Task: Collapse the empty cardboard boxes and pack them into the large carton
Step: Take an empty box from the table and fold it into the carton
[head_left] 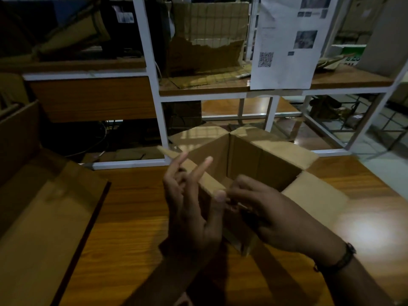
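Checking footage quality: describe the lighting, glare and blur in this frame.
Head view: dim overall, the upper left shelves nearly black; a bright glare patch on the table at right; both hands slightly motion-blurred over the open box; wide-angle bending of the shelf frame.

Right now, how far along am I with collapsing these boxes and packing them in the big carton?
Early on. Nothing visibly finished: the small cardboard box on the wooden table stands upright, flaps open, empty inside. In hand: your left hand and right hand meet at its near corner. Left: flatten it and pack it into the large carton at your left, whose contents I can't make out.
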